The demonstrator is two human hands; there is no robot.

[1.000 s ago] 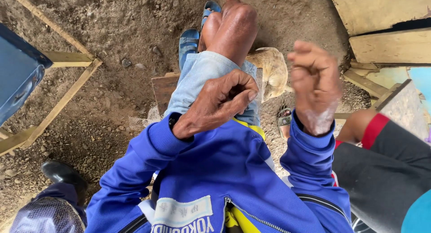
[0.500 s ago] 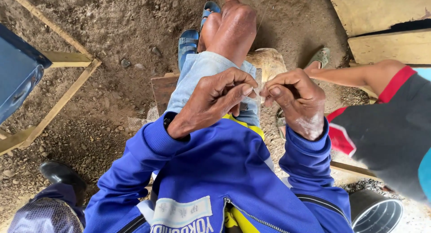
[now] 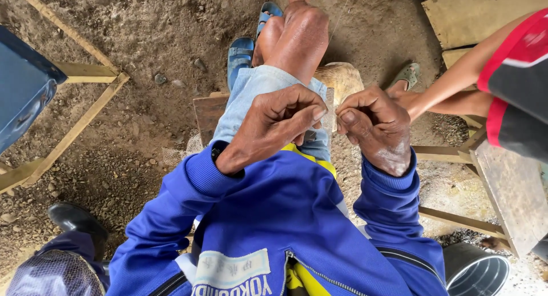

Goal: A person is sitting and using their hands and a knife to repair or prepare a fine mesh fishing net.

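Left hand (image 3: pixel 274 122) and right hand (image 3: pixel 374 125) meet over the lap, fingertips nearly touching, above the knee in pale blue denim shorts (image 3: pixel 251 93). Fingers of both pinched closed on a thin pale thread (image 3: pixel 333 110), barely visible between them; a faint line runs up past the bare shin. Blue plastic sandals (image 3: pixel 240 56) rest on the dirt floor (image 3: pixel 142 39). Another person's bare arm (image 3: pixel 451 85) reaches in just beside the right hand.

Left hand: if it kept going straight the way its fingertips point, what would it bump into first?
Most likely the right hand. The left hand points its pinched fingertips across at it, and the two nearly meet above the raised knee. How level they sit in depth is unclear.
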